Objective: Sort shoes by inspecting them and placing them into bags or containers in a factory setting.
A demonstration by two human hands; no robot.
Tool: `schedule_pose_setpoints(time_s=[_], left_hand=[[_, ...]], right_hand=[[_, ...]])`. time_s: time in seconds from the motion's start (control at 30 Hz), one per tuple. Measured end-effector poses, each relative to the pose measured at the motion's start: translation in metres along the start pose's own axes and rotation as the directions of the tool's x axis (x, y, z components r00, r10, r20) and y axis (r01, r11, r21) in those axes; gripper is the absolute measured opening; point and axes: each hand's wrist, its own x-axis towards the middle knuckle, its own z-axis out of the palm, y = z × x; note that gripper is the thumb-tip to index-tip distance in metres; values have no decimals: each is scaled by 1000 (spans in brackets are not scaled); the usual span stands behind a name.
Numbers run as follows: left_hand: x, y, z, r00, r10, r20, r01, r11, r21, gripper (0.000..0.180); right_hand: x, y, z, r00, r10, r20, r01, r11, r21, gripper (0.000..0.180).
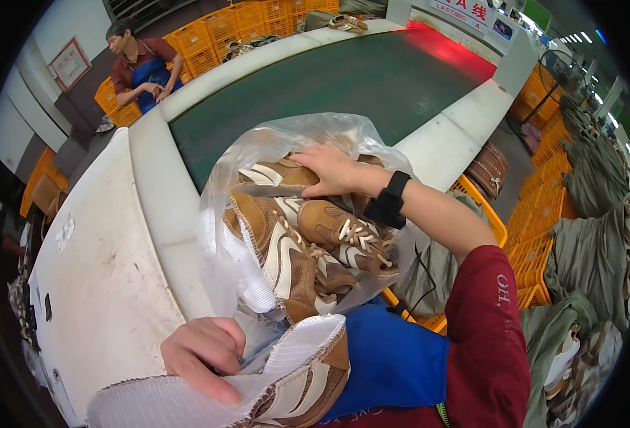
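At the lower left, my left hand (204, 353) grips a brown shoe upper (304, 392) with cream stripes, its fingers over the white inner lining. The stitched edge of this upper faces up. My right hand (336, 171), wearing a black wrist device (388, 201), reaches into a clear plastic bag (218, 185). Thumb and fingers are apart there, touching the brown-and-cream uppers inside. Several uppers lie jumbled in the bag, among them a laced one (343, 232) and one with a long cream stripe (283, 267). White lining shows along the bag's left side.
The bag rests at the near end of a green conveyor belt (315, 78) with a white rim (161, 200). A co-worker (144, 68) in a blue apron stands at the far left. Orange crates (532, 250) and grey-green cloths (582, 250) line the right side.
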Motion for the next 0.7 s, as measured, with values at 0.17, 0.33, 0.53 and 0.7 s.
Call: schedule_pose_setpoints(time_s=[0.17, 0.33, 0.53, 0.7], left_hand=[[-5, 2, 4, 998, 1, -64, 1, 1000, 28, 14], [-2, -4, 3, 997, 18, -82, -17, 1000, 15, 15], [-2, -5, -7, 1000, -3, 21, 3, 1000, 2, 14], [3, -3, -1, 998, -15, -61, 15, 1000, 13, 14]], right_hand=[[10, 14, -36, 923, 338, 181, -380, 736, 560, 48], [-9, 27, -58, 860, 428, 279, -434, 323, 841, 39], [-39, 25, -71, 846, 452, 283, -391, 165, 905, 29], [-55, 17, -75, 841, 474, 262, -360, 128, 924, 60]])
